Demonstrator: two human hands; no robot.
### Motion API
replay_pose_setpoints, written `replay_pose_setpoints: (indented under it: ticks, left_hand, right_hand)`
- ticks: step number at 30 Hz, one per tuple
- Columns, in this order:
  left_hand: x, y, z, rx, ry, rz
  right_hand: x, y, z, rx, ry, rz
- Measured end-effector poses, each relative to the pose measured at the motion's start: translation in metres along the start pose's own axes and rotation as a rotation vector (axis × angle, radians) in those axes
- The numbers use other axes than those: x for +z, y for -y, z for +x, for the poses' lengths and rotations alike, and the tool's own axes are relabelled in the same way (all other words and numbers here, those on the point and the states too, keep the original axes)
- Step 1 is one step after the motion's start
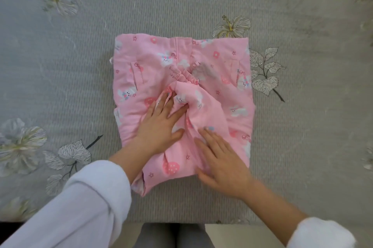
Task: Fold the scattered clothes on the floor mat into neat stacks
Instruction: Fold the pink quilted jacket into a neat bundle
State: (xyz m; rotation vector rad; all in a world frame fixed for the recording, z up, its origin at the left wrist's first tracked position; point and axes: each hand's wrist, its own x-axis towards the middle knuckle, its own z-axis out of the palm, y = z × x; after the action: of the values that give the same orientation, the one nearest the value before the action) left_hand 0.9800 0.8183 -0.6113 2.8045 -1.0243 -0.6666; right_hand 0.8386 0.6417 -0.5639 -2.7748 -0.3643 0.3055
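Left grip: bare hand, fingers straight and spread, pressing flat on the garment; its fingertips reach a bunched fold just ahead.
Right grip: bare hand, fingers straight and close together, lying flat on the cloth just right of the left grip, not touching it.
Garment: pink with a rabbit print, partly folded, under both grips and stretching ahead of them.
Mat: grey and ribbed, printed with pale flowers and leaves; spreads all round the grips.
Floor: pale strip behind the grips, past the mat's near edge.
Sleeves: white, behind each grip.
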Motion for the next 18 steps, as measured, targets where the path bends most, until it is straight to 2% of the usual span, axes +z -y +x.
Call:
replay_pose_setpoints:
  ticks: [3, 8, 13, 15, 18]
  left_hand:
    - [-0.001, -0.002, 0.011, -0.021, 0.062, -0.042]
    - [-0.012, 0.002, 0.018, -0.017, 0.145, -0.124]
    - [-0.043, 0.013, 0.019, 0.087, 0.364, -0.341]
    - [-0.053, 0.020, 0.011, 0.080, 0.542, -0.513]
    - [-0.063, 0.023, -0.008, -0.164, 0.767, -1.146]
  right_hand:
    - [0.015, 0.000, -0.014, -0.014, 0.230, -0.143]
    - [0.012, -0.001, 0.011, 0.097, 0.231, -0.174]
    - [-0.037, -0.016, 0.031, 0.196, 0.389, 0.247]
    - [-0.062, -0.025, 0.036, 0.216, 0.458, 0.362]
    - [-0.090, -0.035, 0.042, 0.227, 0.643, 0.537]
